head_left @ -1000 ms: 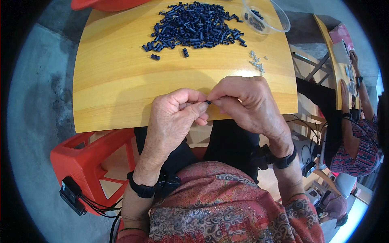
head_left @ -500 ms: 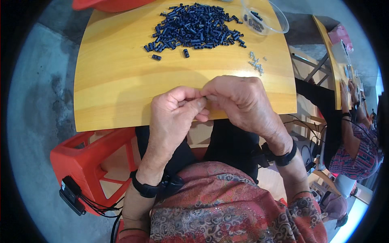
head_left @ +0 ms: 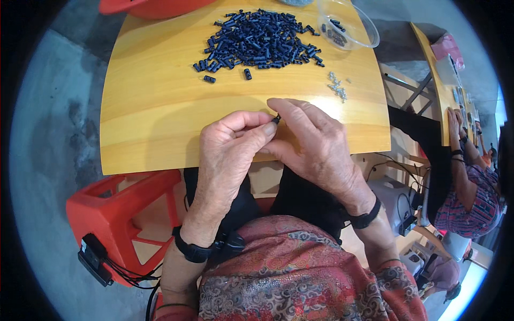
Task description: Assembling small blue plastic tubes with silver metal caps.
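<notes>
My left hand [head_left: 233,140] pinches a small black cylindrical piece [head_left: 276,119] between thumb and index finger, just above the near edge of the table [head_left: 160,125]. Most of the piece is hidden by the fingertips. Close on its right is my right hand [head_left: 317,140], its index finger and thumb apart and table wood showing between them. I cannot tell whether its index fingertip touches the piece. Farther back lies a heap of similar black pieces [head_left: 262,40] with small holes, two of them loose in front. Small silvery screws [head_left: 337,87] lie scattered to the right.
At the far right corner stands a clear plastic tub [head_left: 369,40] with several dark pieces inside. A red basin [head_left: 155,7] is at the far left. Below left is a red stool [head_left: 101,206] with a black device and cables. On the right, another person [head_left: 466,195] sits at a second table.
My right hand has loosened from its pinch, with thumb and index finger now spread. The black piece shows more in my left hand, which has stayed nearly in place.
</notes>
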The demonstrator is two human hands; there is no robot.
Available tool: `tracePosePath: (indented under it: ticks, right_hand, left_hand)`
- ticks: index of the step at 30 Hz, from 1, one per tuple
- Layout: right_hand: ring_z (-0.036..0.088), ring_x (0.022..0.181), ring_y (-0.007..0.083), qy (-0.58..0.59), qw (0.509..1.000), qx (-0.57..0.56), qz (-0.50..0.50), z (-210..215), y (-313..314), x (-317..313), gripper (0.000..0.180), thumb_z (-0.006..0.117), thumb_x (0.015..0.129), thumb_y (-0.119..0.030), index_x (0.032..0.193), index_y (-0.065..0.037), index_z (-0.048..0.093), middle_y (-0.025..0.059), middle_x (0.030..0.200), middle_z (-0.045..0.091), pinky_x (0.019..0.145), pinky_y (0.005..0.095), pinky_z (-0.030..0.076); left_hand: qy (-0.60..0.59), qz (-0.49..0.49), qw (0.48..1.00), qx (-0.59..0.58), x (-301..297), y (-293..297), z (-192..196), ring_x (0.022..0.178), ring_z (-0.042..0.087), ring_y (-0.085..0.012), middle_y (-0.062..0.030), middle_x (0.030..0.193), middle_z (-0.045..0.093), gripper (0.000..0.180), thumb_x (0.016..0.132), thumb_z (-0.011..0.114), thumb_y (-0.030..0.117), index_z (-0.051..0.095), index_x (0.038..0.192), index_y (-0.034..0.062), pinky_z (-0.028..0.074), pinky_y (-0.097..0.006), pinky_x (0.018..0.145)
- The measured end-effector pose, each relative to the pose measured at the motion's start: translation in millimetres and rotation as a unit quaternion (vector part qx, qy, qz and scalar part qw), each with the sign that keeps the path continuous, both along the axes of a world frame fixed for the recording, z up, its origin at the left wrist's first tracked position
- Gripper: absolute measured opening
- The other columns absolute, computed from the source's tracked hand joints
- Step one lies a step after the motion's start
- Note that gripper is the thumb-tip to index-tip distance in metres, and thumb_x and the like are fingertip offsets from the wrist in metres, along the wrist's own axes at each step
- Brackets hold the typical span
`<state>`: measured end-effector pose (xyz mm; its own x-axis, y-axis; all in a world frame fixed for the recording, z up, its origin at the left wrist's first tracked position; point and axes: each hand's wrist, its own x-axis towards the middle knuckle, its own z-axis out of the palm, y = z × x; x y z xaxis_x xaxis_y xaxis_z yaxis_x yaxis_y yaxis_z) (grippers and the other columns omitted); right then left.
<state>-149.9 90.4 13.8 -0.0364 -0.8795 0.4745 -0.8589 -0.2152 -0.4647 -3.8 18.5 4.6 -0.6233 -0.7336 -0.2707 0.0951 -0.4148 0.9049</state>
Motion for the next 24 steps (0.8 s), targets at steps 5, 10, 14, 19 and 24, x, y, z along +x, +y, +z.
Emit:
tracePosePath:
  ticks: [5,10,14,19,24]
  right_hand:
    - [0.063,0.069,0.0259,0.09,0.996,-0.017,-0.024,-6.4,-4.9,4.5,0.037,0.07,0.07,-0.014,0.1,0.0,0.054,0.0116,0.077,0.057,0.058,0.0337,0.053]
    - [0.061,0.062,0.0234,0.11,0.994,0.003,0.006,-10.7,-5.5,-4.0,0.028,0.068,0.071,-0.013,0.091,-0.002,0.052,0.0083,0.069,0.052,0.053,0.0327,0.051]
    - [0.06,0.059,0.0234,0.099,0.995,-0.006,0.031,-12.3,-8.5,-7.4,0.027,0.068,0.07,-0.014,0.089,-0.003,0.052,0.0075,0.068,0.051,0.051,0.0328,0.05]
    - [0.061,0.059,0.0241,0.092,0.995,0.005,0.034,-14.7,-8.3,-12.7,0.026,0.069,0.07,-0.015,0.086,-0.004,0.051,0.0077,0.067,0.051,0.051,0.0329,0.05]
    - [0.061,0.059,0.0241,0.091,0.994,0.003,0.059,-19.7,-10.5,-12.2,0.026,0.07,0.071,-0.017,0.083,-0.005,0.05,0.008,0.065,0.051,0.051,0.0333,0.05]
  left_hand:
    - [0.014,0.029,0.999,0.015,-2.1,1.1,1.1,0.08,0.062,-0.0101,-0.0084,0.087,0.066,0.016,0.085,0.063,0.003,0.064,0.098,-0.0063,0.05,-0.022,0.073]
    - [0.033,0.007,0.999,0.042,3.0,-2.8,-1.1,0.081,0.062,-0.0104,-0.0082,0.089,0.066,0.019,0.088,0.061,0.006,0.064,0.101,-0.006,0.051,-0.022,0.073]
    - [0.027,-0.028,0.998,0.05,6.8,-7.2,-4.4,0.086,0.064,-0.0163,-0.0124,0.098,0.065,0.024,0.091,0.058,0.01,0.061,0.106,-0.0081,0.053,-0.029,0.079]
    - [0.002,-0.077,0.997,0.013,2.5,-9.3,-0.1,0.085,0.064,-0.0148,-0.0115,0.094,0.066,0.026,0.091,0.058,0.011,0.061,0.107,-0.009,0.054,-0.027,0.077]
    - [-0.068,-0.108,0.99,-0.056,-0.9,-11.4,-2.8,0.082,0.065,-0.0173,-0.0137,0.092,0.066,0.027,0.091,0.058,0.012,0.061,0.107,-0.0098,0.056,-0.028,0.073]
